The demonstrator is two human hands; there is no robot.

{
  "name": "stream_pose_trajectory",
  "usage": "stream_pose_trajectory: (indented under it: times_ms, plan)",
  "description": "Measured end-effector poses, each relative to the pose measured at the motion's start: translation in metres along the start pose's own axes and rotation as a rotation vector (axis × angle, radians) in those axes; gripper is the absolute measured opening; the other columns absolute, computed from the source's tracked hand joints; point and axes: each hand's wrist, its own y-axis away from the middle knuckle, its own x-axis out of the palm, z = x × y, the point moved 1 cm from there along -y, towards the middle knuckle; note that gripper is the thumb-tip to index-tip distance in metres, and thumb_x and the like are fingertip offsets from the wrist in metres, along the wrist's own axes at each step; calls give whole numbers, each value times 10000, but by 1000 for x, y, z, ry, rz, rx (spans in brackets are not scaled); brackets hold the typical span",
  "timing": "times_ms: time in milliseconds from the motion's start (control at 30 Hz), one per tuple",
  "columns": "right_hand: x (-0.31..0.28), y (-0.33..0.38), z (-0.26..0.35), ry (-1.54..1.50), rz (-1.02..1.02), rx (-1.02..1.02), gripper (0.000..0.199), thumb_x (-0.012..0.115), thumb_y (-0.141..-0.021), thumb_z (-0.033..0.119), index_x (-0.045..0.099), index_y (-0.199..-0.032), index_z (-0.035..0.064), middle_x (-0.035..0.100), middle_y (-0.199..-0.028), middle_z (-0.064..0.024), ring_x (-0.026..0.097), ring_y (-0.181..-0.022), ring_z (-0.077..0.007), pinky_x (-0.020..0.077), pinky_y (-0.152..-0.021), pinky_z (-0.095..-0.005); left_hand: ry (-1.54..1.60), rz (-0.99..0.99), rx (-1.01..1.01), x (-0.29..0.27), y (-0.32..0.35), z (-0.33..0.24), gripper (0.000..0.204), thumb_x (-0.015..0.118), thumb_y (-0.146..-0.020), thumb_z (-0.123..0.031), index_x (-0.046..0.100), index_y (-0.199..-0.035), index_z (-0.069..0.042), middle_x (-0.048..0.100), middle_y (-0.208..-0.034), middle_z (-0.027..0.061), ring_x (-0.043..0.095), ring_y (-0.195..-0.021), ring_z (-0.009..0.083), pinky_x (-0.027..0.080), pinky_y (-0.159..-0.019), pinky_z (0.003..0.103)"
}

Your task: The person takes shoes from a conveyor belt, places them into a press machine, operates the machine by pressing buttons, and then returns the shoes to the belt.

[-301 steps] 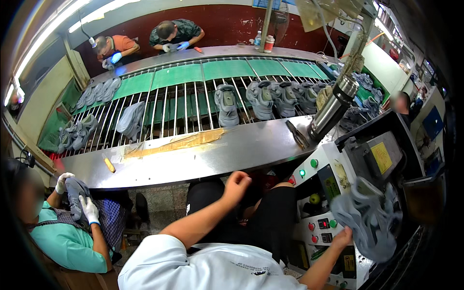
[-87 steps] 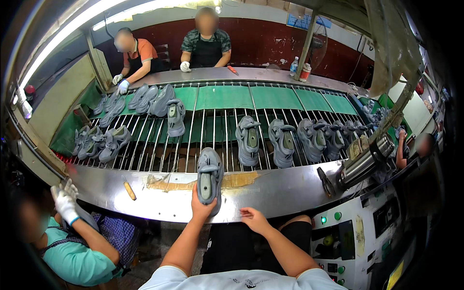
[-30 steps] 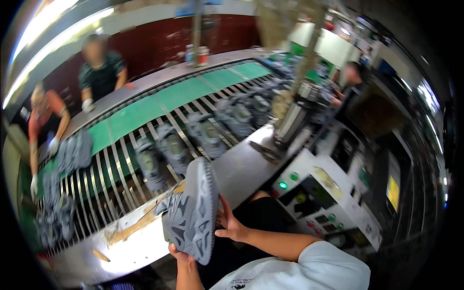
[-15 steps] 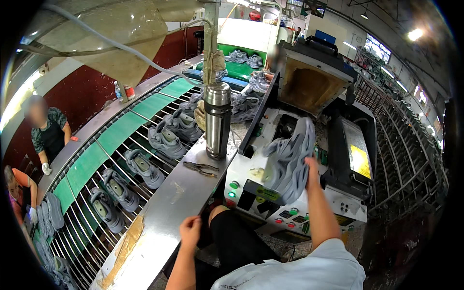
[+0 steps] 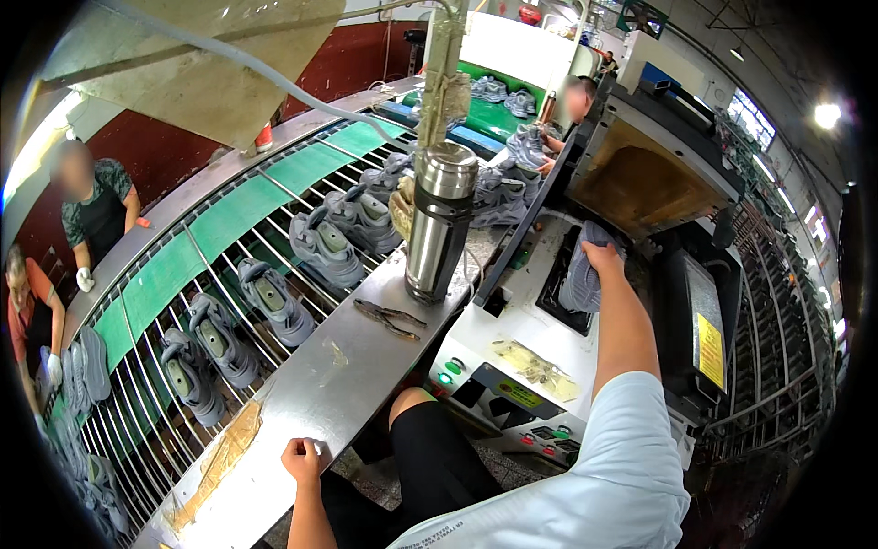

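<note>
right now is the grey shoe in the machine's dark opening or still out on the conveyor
In. The right hand presses the grey shoe down into the machine's dark opening, off the conveyor. The left hand rests on the steel ledge.

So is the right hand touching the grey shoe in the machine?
Touching. The head view shows the right hand laid on top of the grey shoe in the machine's dark opening, with no gap visible.

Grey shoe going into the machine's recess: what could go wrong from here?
1. The right hand is pressing the grey shoe into the machine's dark recess, under the raised brown hood; fingers might get pinched if it comes down.
2. The steel flask stands at the steel ledge's end, close by; an elbow might tip it.
3. Pliers lie loose on that ledge, where the left hand rests at the near edge.
</note>
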Motion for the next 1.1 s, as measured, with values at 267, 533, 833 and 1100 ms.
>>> stream_pose_trajectory:
  times_ms: [267, 533, 833, 1100]
  plan:
    - [-3, 101, -38, 35, -19, -218, 733, 411, -875, 594, 325, -1443, 139, 370, -1408, -247, 391, -1275, -418, 365, -1018, -482, -188, -58, 20, 6, 1, -12, 149, 598, -783, -134, 632, -717, -5, 616, -610, 68, 560, -541, 148, 440, -531, 285]
    - [-15, 229, -226, -295, -410, -767, 319, 672, -790, 205, 593, -1067, 68, 599, -1073, -143, 571, -1010, -342, 473, -836, -399, 380, 347, -205, 120, 40, -58, 405, 546, -889, -189, 541, -1234, 22, 578, -1135, 125, 540, -1014, 203, 420, -902, 307]
    - [-72, 207, -385, -317, -627, -492, 292, 661, -701, 24, 587, -983, 27, 601, -954, -148, 575, -924, -350, 477, -788, -406, 953, 767, -516, 251, 92, -161, 562, 432, -975, -321, 277, -1421, -15, 326, -1460, 85, 262, -1366, 227, 209, -1105, 387]
    - [-110, 84, -369, 30, -524, -160, 722, 684, -723, 437, 465, -1299, 59, 485, -1288, -221, 466, -1176, -392, 403, -962, -457, 408, 319, 24, 101, 14, -45, 216, 518, -924, -198, 583, -1055, -38, 566, -678, 54, 576, -562, 150, 467, -522, 275]
